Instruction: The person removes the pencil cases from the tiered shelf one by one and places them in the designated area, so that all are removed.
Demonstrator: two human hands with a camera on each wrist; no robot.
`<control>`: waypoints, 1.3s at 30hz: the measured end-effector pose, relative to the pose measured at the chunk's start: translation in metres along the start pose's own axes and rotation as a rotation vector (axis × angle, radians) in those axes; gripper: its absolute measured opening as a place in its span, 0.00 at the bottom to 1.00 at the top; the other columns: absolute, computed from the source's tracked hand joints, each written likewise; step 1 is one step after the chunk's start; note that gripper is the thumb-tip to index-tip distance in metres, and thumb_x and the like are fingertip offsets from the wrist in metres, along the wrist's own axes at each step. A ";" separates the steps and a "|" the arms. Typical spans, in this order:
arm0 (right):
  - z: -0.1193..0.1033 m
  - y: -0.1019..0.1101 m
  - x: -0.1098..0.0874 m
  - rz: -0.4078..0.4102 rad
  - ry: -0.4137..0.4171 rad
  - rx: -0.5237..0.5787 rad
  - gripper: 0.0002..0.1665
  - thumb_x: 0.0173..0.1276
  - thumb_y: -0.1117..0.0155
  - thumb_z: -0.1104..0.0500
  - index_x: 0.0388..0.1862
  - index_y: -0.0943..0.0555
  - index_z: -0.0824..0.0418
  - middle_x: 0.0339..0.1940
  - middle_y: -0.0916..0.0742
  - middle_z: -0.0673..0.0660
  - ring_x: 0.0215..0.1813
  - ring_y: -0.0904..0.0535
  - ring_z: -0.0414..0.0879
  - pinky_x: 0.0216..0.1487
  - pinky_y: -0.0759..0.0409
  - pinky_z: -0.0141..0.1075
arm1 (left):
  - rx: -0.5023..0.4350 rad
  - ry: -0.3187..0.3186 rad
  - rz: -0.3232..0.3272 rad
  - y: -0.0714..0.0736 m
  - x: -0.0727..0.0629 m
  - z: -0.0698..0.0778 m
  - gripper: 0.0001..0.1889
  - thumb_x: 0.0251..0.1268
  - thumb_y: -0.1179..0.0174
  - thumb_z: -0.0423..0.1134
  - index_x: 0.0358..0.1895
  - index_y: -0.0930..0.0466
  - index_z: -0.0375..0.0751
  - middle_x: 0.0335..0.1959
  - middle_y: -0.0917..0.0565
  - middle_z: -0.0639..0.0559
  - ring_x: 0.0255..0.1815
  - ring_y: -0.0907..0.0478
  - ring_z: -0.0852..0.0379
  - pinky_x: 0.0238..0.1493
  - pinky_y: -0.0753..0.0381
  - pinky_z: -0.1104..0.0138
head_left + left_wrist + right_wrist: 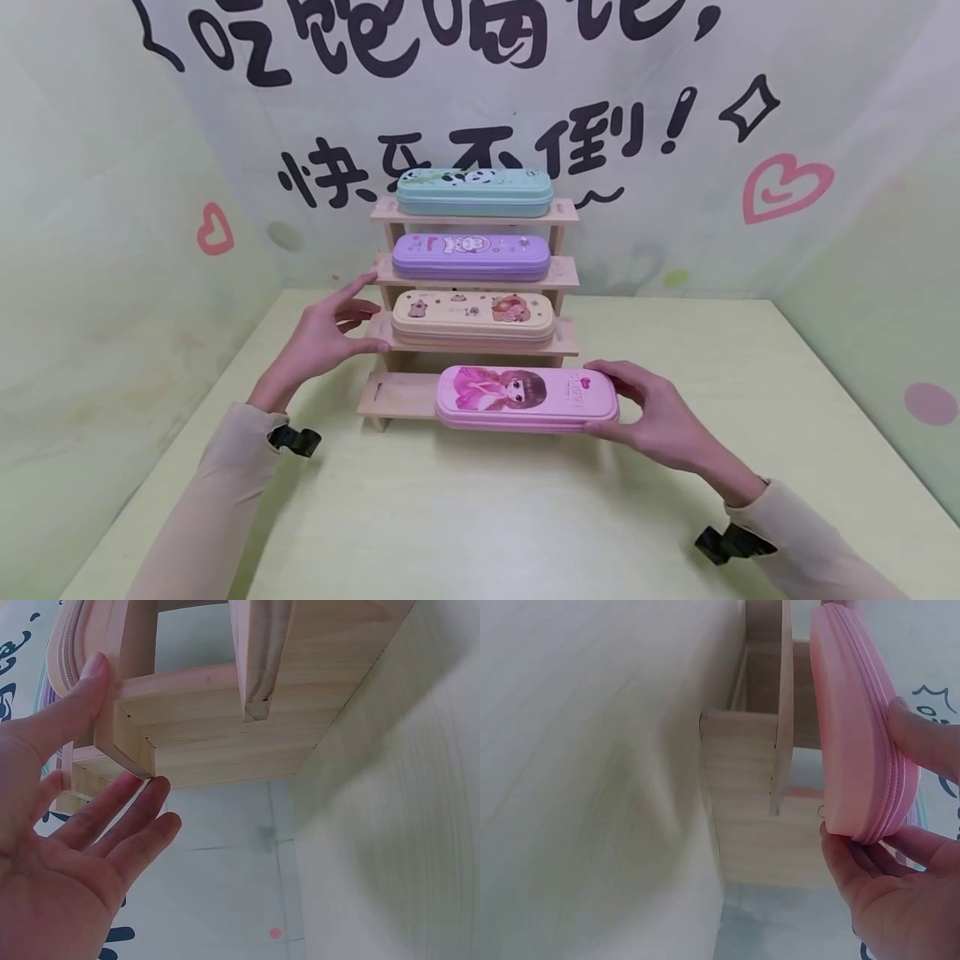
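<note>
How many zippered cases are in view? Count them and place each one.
4: the teal case on the top shelf, the purple case on the second shelf, the cream case on the third shelf, and the pink case gripped by the right hand at the bottom shelf.

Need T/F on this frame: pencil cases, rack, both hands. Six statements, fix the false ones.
1. The right hand has its grip on the pink pencil case. True.
2. The pink pencil case shows a panda. False: it shows a girl with brown hair.
3. The mint panda pencil case sits on the wooden rack's top tier. True.
4. The left hand holds the mint panda pencil case. False: it is at the wooden rack's left side.
5. The purple pencil case is one tier above the cream pencil case. True.
6. The cream pencil case is on the top tier. False: third down.
</note>
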State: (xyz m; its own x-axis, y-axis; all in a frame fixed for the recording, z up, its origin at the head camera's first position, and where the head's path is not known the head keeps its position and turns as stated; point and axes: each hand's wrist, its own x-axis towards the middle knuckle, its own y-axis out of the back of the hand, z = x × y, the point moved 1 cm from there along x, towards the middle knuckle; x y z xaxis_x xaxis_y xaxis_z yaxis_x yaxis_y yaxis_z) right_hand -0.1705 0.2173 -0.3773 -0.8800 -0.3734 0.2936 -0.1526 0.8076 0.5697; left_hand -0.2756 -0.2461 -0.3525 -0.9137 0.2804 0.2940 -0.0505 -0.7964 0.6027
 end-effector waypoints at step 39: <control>0.035 0.097 -0.060 0.031 0.009 -0.054 0.44 0.56 0.19 0.75 0.72 0.23 0.63 0.61 0.15 0.53 0.62 0.20 0.35 0.59 0.23 0.19 | -0.003 0.001 0.000 -0.001 -0.001 -0.001 0.56 0.52 0.16 0.37 0.84 0.39 0.62 0.59 0.15 0.39 0.60 0.18 0.40 0.69 0.21 0.47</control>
State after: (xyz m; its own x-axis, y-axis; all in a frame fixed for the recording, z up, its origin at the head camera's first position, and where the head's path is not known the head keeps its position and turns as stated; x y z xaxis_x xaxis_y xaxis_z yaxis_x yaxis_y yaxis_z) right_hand -0.1483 0.3344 -0.3665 -0.8797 -0.3530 0.3188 -0.1004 0.7929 0.6010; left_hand -0.2752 -0.2462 -0.3542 -0.9139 0.2804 0.2934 -0.0519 -0.7977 0.6008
